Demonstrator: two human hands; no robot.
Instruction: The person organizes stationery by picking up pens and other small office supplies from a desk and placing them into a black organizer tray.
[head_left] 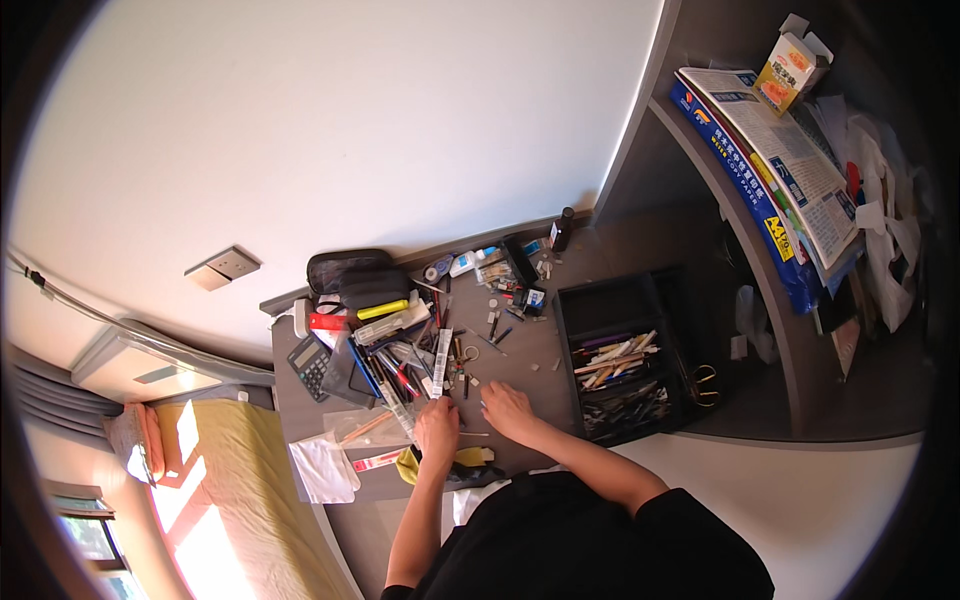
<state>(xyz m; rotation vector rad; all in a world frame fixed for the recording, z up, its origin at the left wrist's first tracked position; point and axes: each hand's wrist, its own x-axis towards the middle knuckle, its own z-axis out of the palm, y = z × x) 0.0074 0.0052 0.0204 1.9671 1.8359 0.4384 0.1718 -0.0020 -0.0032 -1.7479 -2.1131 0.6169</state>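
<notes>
The left hand (437, 428) is resting on the grey desk (540, 350) near its front edge, fingers curled together and pinching the near end of a long white strip (440, 362) that is lying across the heap of pens (395, 365). The right hand (507, 408) is sitting just beside it, palm down, fingers bent and pressing on the desk surface; whether it is gripping anything small I cannot tell. Both forearms are coming up from the lower edge, out of black sleeves.

Stationery is crowding the desk beyond the hands: a yellow highlighter (383, 309), a dark pencil case (350, 270), a calculator (309, 365) at the left edge, and small bits scattered toward the wall. A white cloth (322, 468) is lying at the desk's left corner, and a yellow cloth (408, 466) is lying just under the left wrist.

To the right, a black divided organiser tray (622, 350) is standing on the desk; its far compartment is looking bare, its middle one is holding pale pencils and pens, its near one dark sticks. A stack of papers (780, 160) is lying on the shelf at the right.
</notes>
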